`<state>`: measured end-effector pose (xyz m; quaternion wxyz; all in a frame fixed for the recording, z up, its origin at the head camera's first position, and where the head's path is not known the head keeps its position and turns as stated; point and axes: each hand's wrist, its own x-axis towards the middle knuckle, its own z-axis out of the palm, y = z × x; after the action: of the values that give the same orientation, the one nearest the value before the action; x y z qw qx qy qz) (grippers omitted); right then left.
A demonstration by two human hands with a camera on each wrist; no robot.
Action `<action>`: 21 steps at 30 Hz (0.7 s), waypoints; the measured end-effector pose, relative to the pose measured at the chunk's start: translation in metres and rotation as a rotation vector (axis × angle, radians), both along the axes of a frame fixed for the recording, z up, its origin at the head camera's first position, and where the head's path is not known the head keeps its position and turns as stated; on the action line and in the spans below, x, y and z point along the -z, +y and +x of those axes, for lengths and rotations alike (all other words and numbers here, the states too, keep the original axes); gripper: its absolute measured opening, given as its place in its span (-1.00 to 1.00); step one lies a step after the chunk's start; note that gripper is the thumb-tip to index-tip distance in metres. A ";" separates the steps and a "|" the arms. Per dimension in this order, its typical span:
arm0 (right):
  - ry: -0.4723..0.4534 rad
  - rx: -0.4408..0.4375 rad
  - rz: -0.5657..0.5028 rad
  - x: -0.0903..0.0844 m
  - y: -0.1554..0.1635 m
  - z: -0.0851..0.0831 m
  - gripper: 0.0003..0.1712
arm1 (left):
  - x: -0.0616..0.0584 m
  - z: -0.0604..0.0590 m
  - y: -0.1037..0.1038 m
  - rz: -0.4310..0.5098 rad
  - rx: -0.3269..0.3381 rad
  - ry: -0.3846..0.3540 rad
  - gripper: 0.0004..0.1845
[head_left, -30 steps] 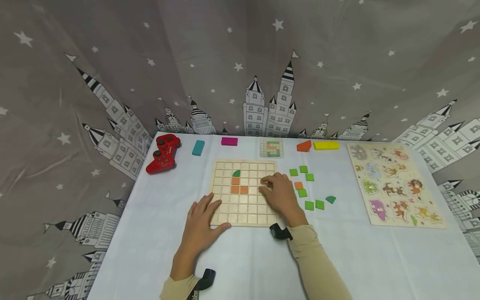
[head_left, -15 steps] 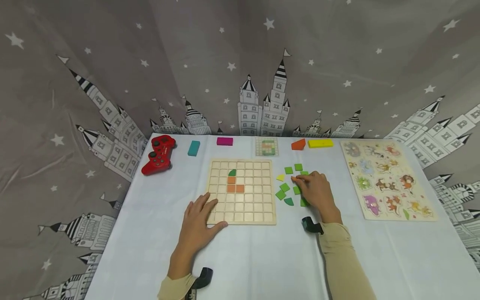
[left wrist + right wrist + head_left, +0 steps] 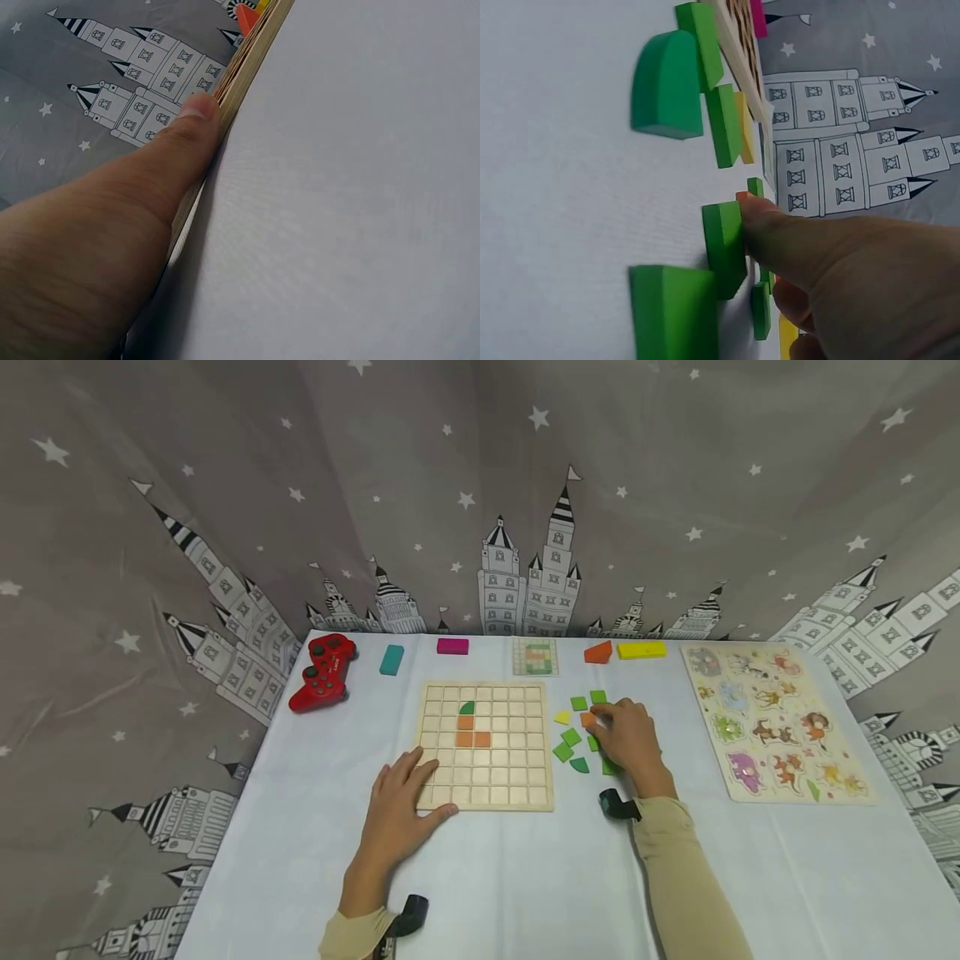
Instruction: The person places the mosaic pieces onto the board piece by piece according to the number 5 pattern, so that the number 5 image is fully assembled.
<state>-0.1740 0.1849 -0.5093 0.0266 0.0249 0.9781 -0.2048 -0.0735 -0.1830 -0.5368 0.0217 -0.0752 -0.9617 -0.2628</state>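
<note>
A wooden grid board point(image 3: 502, 777) lies on the table, holding several orange square tiles point(image 3: 465, 739) and a dark green quarter-round tile point(image 3: 467, 707). My left hand point(image 3: 397, 814) rests spread at its near left corner, fingers on the left edge and thumb along the front edge. To the right of the board, my right hand point(image 3: 632, 739) pinches a loose orange square tile point(image 3: 587, 719) with thumb and fingertips. Around it lie several green square tiles point(image 3: 571, 737), a yellow piece point(image 3: 562, 717) and another dark green quarter-round tile point(image 3: 579, 765). The palm hides some pieces.
A small pattern card point(image 3: 536, 657) lies behind the board. Along the back are a red game controller point(image 3: 324, 673), a teal block point(image 3: 392, 660), a magenta block point(image 3: 452, 647), an orange block point(image 3: 597, 652) and a yellow block point(image 3: 641, 650). An animal puzzle board point(image 3: 772, 727) lies at right.
My right hand has moved off the board's right side, rightward to the loose tiles, and has taken hold of an orange square tile. My left hand stays at the board's corner.
</note>
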 end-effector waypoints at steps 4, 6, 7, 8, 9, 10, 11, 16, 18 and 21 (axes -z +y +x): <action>-0.034 -0.012 0.003 0.001 0.001 -0.001 -0.53 | 0.001 0.002 0.001 -0.005 -0.005 -0.010 -0.11; -0.028 -0.032 0.005 0.000 0.002 -0.004 -0.55 | 0.001 0.000 0.000 -0.008 -0.007 -0.001 -0.12; -0.026 -0.036 0.006 0.000 0.002 -0.004 -0.55 | 0.001 -0.001 0.001 -0.007 -0.006 0.001 -0.12; -0.022 -0.041 0.008 0.000 0.003 -0.005 -0.56 | 0.001 -0.001 0.001 -0.007 -0.004 0.004 -0.12; -0.019 -0.046 0.012 0.000 0.003 -0.005 -0.56 | 0.001 -0.002 0.001 -0.006 -0.001 0.005 -0.12; -0.016 -0.050 0.015 0.000 0.004 -0.006 -0.56 | 0.000 -0.003 0.001 -0.004 0.001 0.005 -0.12; -0.014 -0.054 0.020 0.000 0.004 -0.006 -0.56 | 0.000 -0.003 0.002 -0.005 0.004 0.007 -0.12; 0.000 -0.075 0.020 0.004 0.001 -0.004 -0.51 | 0.002 -0.002 0.002 -0.007 -0.002 0.019 -0.13; 0.002 -0.077 0.014 0.006 0.000 -0.002 -0.49 | 0.003 -0.001 0.002 -0.004 -0.004 0.026 -0.14; 0.006 -0.067 0.002 0.006 -0.006 -0.003 -0.49 | 0.003 0.000 0.000 -0.006 -0.008 0.039 -0.14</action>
<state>-0.1765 0.1788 -0.5148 0.0307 -0.0085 0.9787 -0.2030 -0.0735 -0.1830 -0.5398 0.0412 -0.0763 -0.9622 -0.2583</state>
